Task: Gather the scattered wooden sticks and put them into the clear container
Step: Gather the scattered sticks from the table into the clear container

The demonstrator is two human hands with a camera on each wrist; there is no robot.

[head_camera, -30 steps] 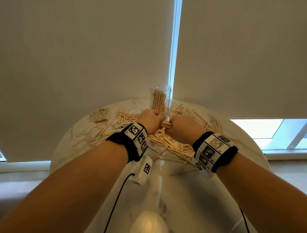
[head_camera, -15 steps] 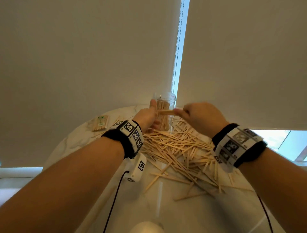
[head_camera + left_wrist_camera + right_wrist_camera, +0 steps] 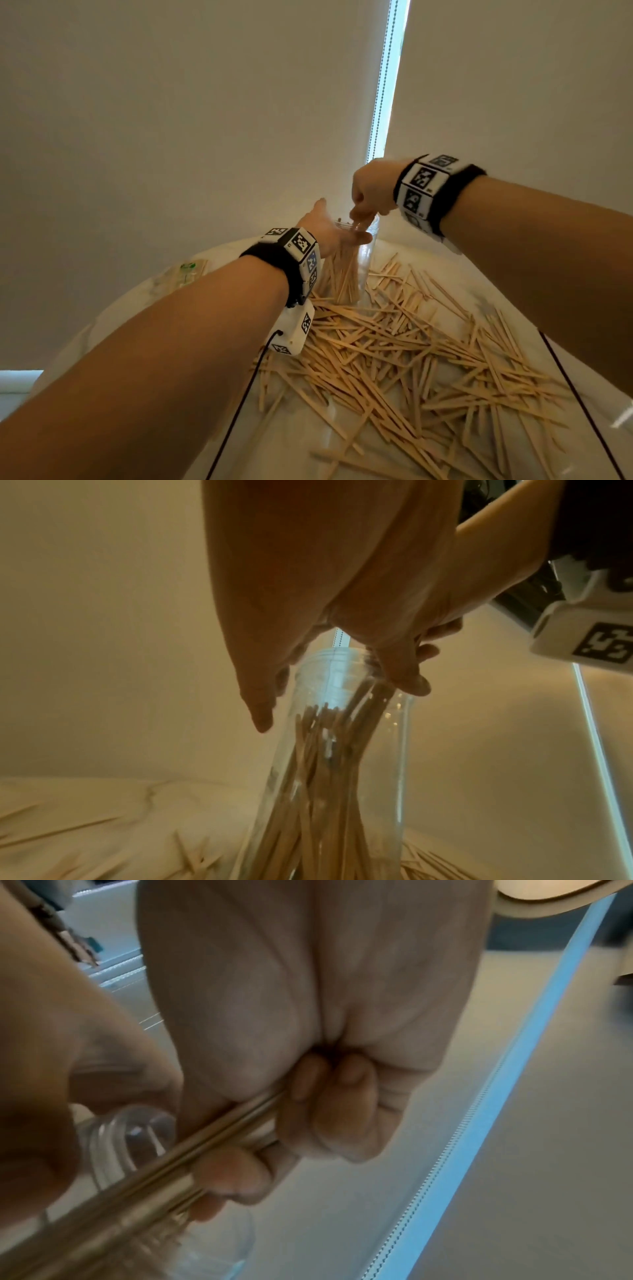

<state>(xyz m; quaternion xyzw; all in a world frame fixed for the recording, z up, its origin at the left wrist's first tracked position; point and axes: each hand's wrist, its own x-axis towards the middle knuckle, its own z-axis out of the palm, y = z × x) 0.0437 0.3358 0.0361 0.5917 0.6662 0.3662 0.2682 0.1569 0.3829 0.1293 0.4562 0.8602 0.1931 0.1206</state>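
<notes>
A clear jar (image 3: 368, 260) stands upright at the back of the round white table (image 3: 291, 438), with several wooden sticks (image 3: 342, 277) standing inside it. My right hand (image 3: 363, 212) hovers over the jar mouth and grips a small bundle of sticks (image 3: 171, 1164), whose lower ends point down into the jar (image 3: 342, 750). My left hand (image 3: 342, 236) is held open beside the rim, thumb up and fingers (image 3: 260, 718) straight; I cannot tell whether it touches the glass. A large loose pile of sticks (image 3: 394, 359) covers the table in front of the jar.
A flat packet with a green label (image 3: 181, 274) lies at the back left of the table. Closed roller blinds with a bead chain (image 3: 380, 85) hang close behind the jar. Black cables (image 3: 236, 411) run along both arms.
Both hands rose from the pile to the jar. My right hand took the bundle over the mouth and tipped it downward. My left hand let go and opened beside the rim.
</notes>
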